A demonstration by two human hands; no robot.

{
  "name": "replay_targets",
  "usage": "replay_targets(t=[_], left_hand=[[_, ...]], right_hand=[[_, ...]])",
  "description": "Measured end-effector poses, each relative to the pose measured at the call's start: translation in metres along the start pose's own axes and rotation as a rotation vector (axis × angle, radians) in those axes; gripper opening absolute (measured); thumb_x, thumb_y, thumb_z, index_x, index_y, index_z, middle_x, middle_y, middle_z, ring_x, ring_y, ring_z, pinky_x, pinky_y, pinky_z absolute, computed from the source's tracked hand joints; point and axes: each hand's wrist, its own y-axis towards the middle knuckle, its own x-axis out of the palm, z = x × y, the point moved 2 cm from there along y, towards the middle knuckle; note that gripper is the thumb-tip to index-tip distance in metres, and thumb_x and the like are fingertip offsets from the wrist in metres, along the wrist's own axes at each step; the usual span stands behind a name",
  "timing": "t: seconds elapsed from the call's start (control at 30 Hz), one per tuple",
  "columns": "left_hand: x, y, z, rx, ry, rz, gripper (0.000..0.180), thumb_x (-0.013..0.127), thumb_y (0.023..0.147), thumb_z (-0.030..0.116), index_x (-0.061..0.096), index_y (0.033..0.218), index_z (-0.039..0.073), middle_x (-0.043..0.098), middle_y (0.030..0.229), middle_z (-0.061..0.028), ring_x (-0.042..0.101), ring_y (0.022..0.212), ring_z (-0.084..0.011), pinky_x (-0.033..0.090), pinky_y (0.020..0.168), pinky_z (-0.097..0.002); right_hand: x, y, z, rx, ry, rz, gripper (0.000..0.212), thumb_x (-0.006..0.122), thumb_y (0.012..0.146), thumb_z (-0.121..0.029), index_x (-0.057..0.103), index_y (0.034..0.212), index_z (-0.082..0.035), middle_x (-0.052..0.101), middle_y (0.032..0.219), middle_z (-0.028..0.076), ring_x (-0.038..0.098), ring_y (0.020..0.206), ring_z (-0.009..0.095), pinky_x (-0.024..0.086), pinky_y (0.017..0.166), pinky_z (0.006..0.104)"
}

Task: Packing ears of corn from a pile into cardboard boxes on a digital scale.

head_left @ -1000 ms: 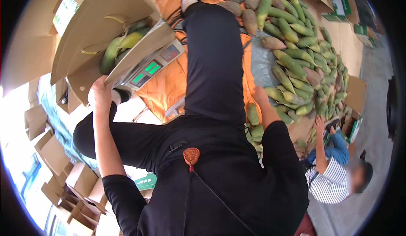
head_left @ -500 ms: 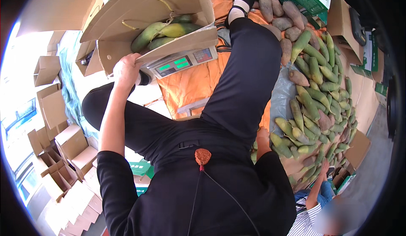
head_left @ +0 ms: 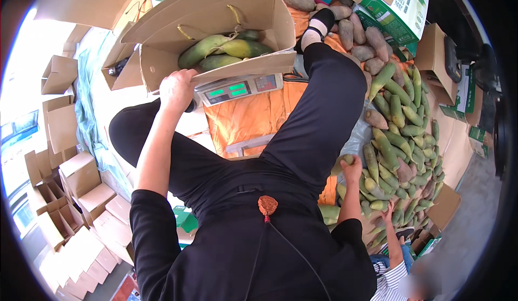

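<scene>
My left hand (head_left: 177,89) is closed on the near flap of an open cardboard box (head_left: 216,9). Several large green radishes (head_left: 202,51) lie in that box, and two rope handles stick up from its far wall. The box rests on a digital scale (head_left: 236,89) with lit green displays. At my right side, beside my thigh, my right hand (head_left: 353,167) grips a green radish (head_left: 338,165), partly hidden by my leg and fingers. A big heap of green radishes (head_left: 413,139) spreads to the right of that hand.
Reddish-brown roots (head_left: 376,42) lie beyond the heap near a green-and-white carton (head_left: 396,7). Empty cardboard boxes (head_left: 89,179) stack up at left. A co-worker's hand (head_left: 388,214) touches the heap at lower right. Orange sheeting (head_left: 237,123) covers the floor between my legs.
My right hand has come up from beside my hip, now showing a green radish in its fingers. My left hand stays on the box flap. The co-worker's hand has shifted over the heap.
</scene>
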Motion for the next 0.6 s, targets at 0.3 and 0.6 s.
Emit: replay_targets(t=[0.3,0.6], left_hand=[[0.001,0.000,-0.002,-0.005,0.015,-0.019,0.018,0.065,0.075,0.018,0.065,0.091,0.009,0.064,0.085,-0.0089,0.061,0.086,-0.0279,0.048,0.076,-0.0397],[0.000,-0.002,0.000,0.007,0.013,0.031,0.013,0.061,0.075,0.011,0.066,0.087,0.013,0.064,0.080,-0.0074,0.062,0.084,-0.0257,0.047,0.073,-0.0405]], right_hand=[[-0.120,0.020,-0.220,-0.491,0.684,0.327,0.048,0.061,0.080,0.007,0.041,0.123,0.005,0.050,0.119,0.013,0.051,0.108,0.019,0.042,0.093,0.0304],[-0.182,-0.012,-0.410,-0.966,1.170,0.188,0.043,0.062,0.082,0.002,0.044,0.120,0.007,0.054,0.116,0.013,0.053,0.106,0.019,0.040,0.095,0.0327]])
